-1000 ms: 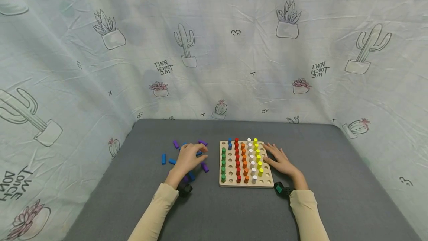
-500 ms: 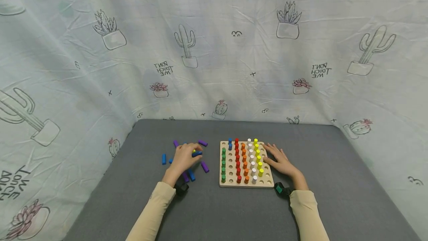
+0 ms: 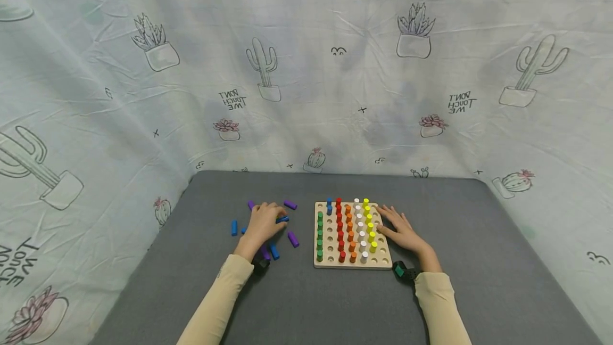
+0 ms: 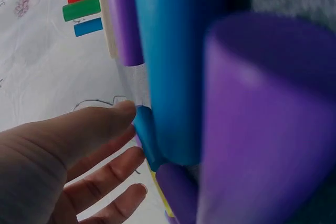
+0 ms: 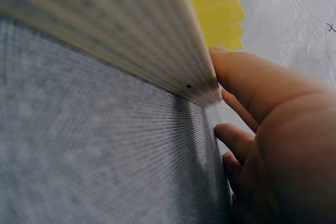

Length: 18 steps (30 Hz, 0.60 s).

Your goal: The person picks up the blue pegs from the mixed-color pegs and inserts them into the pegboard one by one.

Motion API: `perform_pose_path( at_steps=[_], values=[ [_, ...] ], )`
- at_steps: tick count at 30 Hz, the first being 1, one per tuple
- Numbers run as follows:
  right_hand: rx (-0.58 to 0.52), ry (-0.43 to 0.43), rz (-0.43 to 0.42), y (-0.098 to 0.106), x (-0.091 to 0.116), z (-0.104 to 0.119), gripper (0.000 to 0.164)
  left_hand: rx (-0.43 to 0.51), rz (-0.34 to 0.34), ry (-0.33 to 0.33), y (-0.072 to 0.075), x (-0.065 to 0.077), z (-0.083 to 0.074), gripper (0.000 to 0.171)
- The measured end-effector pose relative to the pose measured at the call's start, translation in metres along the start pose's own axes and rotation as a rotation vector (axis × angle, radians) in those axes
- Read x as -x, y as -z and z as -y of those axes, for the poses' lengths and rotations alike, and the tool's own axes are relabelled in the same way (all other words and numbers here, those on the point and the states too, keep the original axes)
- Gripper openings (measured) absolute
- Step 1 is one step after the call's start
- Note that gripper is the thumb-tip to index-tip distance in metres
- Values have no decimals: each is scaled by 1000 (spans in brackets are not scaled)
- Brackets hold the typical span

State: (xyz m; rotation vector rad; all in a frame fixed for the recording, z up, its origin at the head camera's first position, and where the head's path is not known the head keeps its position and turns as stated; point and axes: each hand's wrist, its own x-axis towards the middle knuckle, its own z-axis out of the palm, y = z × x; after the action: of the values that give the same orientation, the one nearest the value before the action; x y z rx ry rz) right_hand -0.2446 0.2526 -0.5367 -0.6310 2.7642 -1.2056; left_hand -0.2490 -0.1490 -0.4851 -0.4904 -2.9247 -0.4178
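At left in the head view, my left hand (image 3: 263, 222) reaches over loose blue and purple pegs. Its thumb and index finger are curled at a blue peg (image 3: 282, 219) and appear to pinch it. The left wrist view shows the thumb tip against that blue peg (image 4: 147, 132), low among the other pegs. My right hand (image 3: 404, 233) rests at the right edge of the wooden pegboard (image 3: 353, 266), fingers spread, thumb touching the rim. Green, red, orange, white and yellow pegs stand upright in rows on the board, with two blue pegs (image 3: 329, 206) at the back.
Loose purple pegs (image 3: 293, 239) lie between the left hand and the board. Another blue peg (image 3: 234, 228) lies to the left. Part of a yellow peg (image 4: 164, 195) shows under the pile. A grey table (image 3: 306, 307) spreads below, with a patterned cloth (image 3: 306, 79) behind.
My left hand has shifted slightly left and closed in on the blue peg, which turned darker midway and lies lighter now. The right hand and board have not moved.
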Motion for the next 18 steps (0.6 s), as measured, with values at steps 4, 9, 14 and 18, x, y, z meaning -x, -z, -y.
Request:
perform_pose_path(
  at_steps=[4, 9, 14, 18],
  values=[
    [0, 4, -1, 0, 0, 0, 59, -25, 9, 5, -2, -1, -1, 21],
    [6, 5, -4, 0, 0, 0, 59, -52, 6, 3, -5, -3, -1, 20],
    [6, 1, -1, 0, 0, 1, 59, -90, 23, -6, -7, -5, -4, 20],
    [5, -5, -3, 0, 0, 2, 59, -107, 35, -7, -10, -6, -6, 18]
  ],
)
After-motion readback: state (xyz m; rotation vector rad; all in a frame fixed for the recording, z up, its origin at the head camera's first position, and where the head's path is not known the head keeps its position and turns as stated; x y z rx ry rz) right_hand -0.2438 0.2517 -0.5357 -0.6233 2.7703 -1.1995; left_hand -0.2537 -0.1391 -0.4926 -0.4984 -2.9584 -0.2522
